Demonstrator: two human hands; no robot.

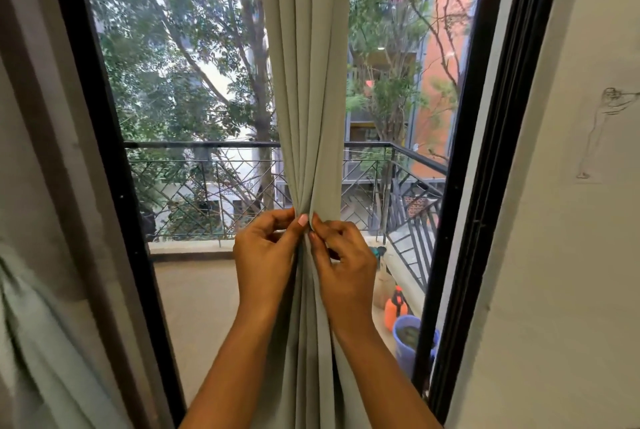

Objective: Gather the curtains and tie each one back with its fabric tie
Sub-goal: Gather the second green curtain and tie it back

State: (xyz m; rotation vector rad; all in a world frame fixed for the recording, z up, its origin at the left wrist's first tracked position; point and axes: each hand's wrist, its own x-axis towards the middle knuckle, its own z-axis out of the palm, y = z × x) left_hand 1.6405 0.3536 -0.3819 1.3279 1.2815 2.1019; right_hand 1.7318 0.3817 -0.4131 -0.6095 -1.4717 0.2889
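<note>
A pale grey-green curtain [306,82] hangs gathered into a narrow bunch of folds in front of the middle of the glass door. My left hand [265,255] pinches the folds from the left with thumb and curled fingers. Opposite it, my right hand [343,262] pinches the same folds from the right, and the fingertips of both hands meet at the pinched waist of the bunch. No fabric tie shows in view. A second curtain [41,342] of the same colour hangs at the far left edge.
A black door frame [485,151] stands on the right and another black frame [104,117] on the left. A white wall [571,255] with a pencil sketch lies right. Beyond the glass are a balcony railing [207,186], a blue bucket [412,338] and an orange sprayer [394,305].
</note>
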